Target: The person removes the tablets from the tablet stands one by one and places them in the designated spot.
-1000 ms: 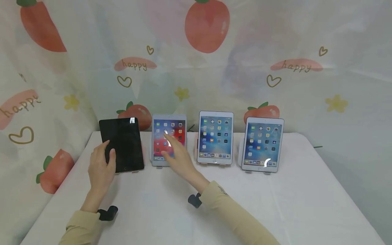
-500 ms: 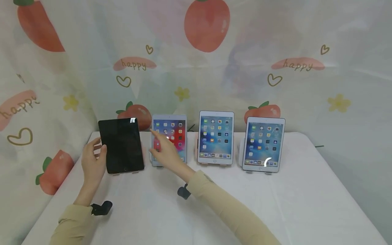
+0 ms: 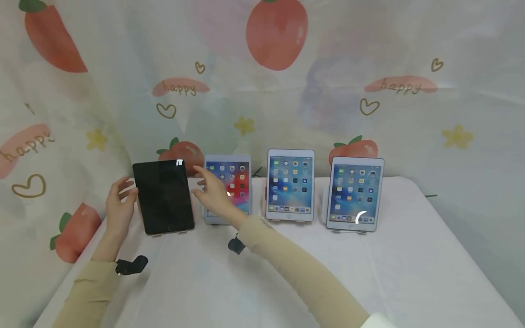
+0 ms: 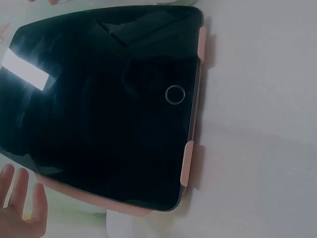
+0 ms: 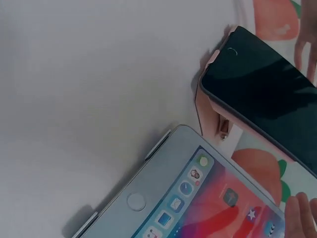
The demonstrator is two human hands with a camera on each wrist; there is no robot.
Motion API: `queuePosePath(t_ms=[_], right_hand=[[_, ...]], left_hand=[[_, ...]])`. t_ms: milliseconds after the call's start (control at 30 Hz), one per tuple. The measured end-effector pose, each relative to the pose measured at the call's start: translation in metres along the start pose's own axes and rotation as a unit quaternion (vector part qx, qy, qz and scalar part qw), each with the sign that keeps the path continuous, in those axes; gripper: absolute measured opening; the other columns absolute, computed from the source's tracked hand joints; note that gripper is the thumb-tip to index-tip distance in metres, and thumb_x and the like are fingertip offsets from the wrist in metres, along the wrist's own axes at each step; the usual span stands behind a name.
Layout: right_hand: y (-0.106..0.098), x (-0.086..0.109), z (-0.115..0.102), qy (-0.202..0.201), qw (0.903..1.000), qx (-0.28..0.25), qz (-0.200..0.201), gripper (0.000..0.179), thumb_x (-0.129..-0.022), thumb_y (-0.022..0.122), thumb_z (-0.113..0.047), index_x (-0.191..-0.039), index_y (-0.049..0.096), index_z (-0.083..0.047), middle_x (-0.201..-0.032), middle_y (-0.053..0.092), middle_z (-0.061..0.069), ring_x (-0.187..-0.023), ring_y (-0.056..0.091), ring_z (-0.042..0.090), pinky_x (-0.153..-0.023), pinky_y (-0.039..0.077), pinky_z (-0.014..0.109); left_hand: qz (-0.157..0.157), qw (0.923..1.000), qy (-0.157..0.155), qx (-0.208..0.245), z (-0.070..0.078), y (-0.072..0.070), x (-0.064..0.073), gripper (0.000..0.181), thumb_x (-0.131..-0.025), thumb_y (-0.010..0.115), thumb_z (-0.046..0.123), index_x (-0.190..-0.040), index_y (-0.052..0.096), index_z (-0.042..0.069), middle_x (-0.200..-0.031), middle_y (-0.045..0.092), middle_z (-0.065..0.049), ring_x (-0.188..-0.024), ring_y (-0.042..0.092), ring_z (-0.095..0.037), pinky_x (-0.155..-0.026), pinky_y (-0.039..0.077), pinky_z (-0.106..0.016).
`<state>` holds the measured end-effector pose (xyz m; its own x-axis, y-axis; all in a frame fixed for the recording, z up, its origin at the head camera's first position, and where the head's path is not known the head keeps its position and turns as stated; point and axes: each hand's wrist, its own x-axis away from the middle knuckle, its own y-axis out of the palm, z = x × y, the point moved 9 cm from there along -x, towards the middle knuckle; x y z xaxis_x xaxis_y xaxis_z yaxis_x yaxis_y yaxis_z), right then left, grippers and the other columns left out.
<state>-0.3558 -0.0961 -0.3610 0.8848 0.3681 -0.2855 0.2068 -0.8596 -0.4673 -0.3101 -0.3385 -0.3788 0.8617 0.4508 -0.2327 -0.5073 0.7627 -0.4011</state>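
A black tablet (image 3: 164,198) with a dark screen leans on a pink stand (image 4: 187,163) at the left end of a row. Beside its left edge is my left hand (image 3: 119,209), fingers spread and loosely bent, with nothing held. In the left wrist view its fingers (image 4: 20,191) appear just off the tablet's side. My right hand (image 3: 216,193) hovers in front of a silver-framed tablet (image 3: 242,182) with a lit red and blue screen, covering part of it. Its fingertips point toward the black tablet's right edge, and the hand holds nothing.
Two more lit white tablets stand to the right, one in the middle (image 3: 289,184) and one further right (image 3: 354,193). All rest on a white-covered table (image 3: 262,282). Behind hangs a patterned curtain (image 3: 328,118). A black camera (image 3: 132,265) sits on the left wrist.
My left hand has drawn back leftward from the black tablet's face to beside its edge. My right hand has moved left across the silver tablet toward the black one.
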Motion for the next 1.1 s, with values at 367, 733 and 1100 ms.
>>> queuePosePath(t_ms=[367, 733, 1100], right_hand=[[0.013, -0.012, 0.000, 0.020, 0.9980, -0.059, -0.003, 0.056, -0.092, 0.062, -0.006, -0.143, 0.041, -0.015, -0.125, 0.057, 0.013, -0.106, 0.063, 0.024, -0.083, 0.056, 0.023], [0.021, -0.023, 0.004, 0.043, 0.9932, -0.106, 0.022, 0.056, -0.091, 0.060, -0.001, -0.141, 0.042, -0.020, -0.113, 0.059, 0.014, -0.094, 0.063, 0.022, -0.080, 0.057, 0.023], [0.020, -0.031, 0.013, 0.075, 0.9877, -0.128, 0.049, 0.046, -0.091, 0.059, 0.001, -0.132, 0.052, -0.018, -0.104, 0.060, 0.013, -0.083, 0.058, 0.017, -0.076, 0.055, 0.022]], left_hand=[[-0.027, 0.9930, -0.035, 0.109, -0.007, 0.005, -0.020, 0.045, -0.099, 0.046, 0.012, -0.144, 0.041, 0.013, -0.107, 0.050, 0.015, -0.092, 0.053, 0.002, -0.074, 0.046, -0.003], [-0.091, 0.9609, -0.033, 0.259, -0.014, 0.008, -0.031, 0.048, -0.096, 0.051, 0.001, -0.141, 0.045, 0.014, -0.104, 0.054, 0.010, -0.087, 0.055, 0.000, -0.072, 0.050, -0.008], [-0.110, 0.9518, -0.032, 0.285, -0.013, 0.011, -0.032, 0.040, -0.093, 0.056, 0.000, -0.125, 0.059, 0.023, -0.096, 0.056, 0.011, -0.083, 0.057, 0.001, -0.072, 0.050, -0.010]])
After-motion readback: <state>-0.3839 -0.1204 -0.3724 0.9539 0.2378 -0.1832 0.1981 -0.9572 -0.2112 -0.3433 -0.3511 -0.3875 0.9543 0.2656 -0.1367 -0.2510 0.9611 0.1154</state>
